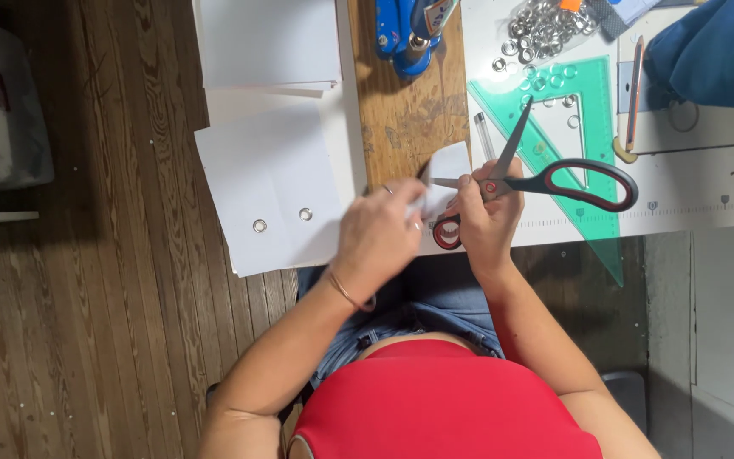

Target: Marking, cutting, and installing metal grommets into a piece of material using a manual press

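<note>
Cutting looks to be the step in hand: the right hand (484, 217) grips the red-and-black-handled steel scissors (527, 174), blades spread. The left hand (377, 238) pinches a small white paper piece (445, 174) just left of the scissors. Closing the blades needs steady paper. The piece is plain and slightly bent.

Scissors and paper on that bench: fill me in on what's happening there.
A person seated at the table works with both bare hands. The right hand has the scissors open, blades at a small paper piece that the left hand holds. Beside them lie a white sheet with two metal eyelets, a green set square, loose eyelets and a blue tool.
</note>
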